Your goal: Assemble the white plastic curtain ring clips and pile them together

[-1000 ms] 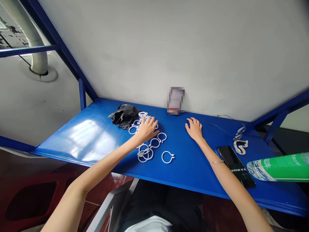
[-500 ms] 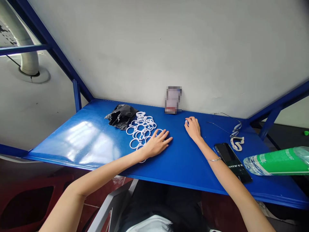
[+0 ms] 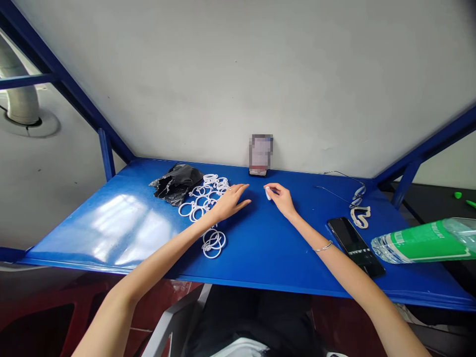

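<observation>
White plastic rings (image 3: 201, 201) with small eyelets, like curtain rings, lie in a loose heap left of the middle of the blue table. My left hand (image 3: 228, 202) is over the right side of this heap, its fingers stretched and thumb apart, holding nothing. A few more rings (image 3: 213, 244) lie closer to the front edge, below my left wrist. To the right, my right hand (image 3: 281, 198) pinches a small white piece (image 3: 268, 193) between thumb and fingers; it looks like one of the rings seen nearly edge-on, partly hidden by the fingers.
Left of the rings lies a crumpled black plastic bag (image 3: 174, 183). A phone with a blurred screen (image 3: 261, 154) leans on the wall. On the right are glasses (image 3: 357, 194), a white strap-like item (image 3: 360, 216), a dark phone (image 3: 355, 245) and a green-labelled bottle (image 3: 424, 240).
My left hand has drawn back left and up from the table, its fingers closer together. My right hand has come left with the white piece, which now shows more. The view has shifted slightly.
</observation>
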Demonstrator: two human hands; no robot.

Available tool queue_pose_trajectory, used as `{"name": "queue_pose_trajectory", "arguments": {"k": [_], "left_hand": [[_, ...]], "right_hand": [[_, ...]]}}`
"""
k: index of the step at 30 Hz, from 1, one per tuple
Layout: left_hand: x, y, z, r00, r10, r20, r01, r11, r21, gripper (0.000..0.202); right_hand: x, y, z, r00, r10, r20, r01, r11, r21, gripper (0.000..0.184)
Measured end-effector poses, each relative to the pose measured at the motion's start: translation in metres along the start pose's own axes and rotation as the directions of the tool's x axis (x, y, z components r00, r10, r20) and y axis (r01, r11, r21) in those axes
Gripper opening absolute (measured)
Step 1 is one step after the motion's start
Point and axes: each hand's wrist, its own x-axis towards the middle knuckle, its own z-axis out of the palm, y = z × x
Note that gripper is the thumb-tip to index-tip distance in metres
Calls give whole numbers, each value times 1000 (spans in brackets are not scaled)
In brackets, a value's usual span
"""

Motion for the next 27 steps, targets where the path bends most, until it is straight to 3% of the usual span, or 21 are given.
{"name": "queue_pose_trajectory", "arguments": {"k": [4, 9, 13, 18, 23, 27], "left_hand": [[15, 15, 20, 999, -40, -29, 29, 951, -308, 63], [20, 23, 31, 992, -117, -46, 76, 850, -522, 57], [18, 25, 27, 985, -169, -31, 116, 787, -606, 47], [17, 21, 27, 969, -240, 53, 202, 660, -724, 50], [13, 22, 21, 964, -245, 99, 235, 622, -747, 45], [12, 21, 18, 941, -314, 129, 292, 558, -777, 43]], "right_hand": [[-10, -7, 18, 998, 38, 57, -51, 965, 258, 34], [-14, -7, 22, 998, 54, 25, -59, 957, 283, 33], [-14, -4, 21, 1000, 24, 15, -27, 983, 184, 29], [-16, -9, 21, 999, 21, 39, -29, 979, 204, 26], [-16, -12, 18, 999, 47, 27, -51, 983, 174, 28], [-16, -8, 17, 996, 79, 41, -87, 969, 233, 25]]}}
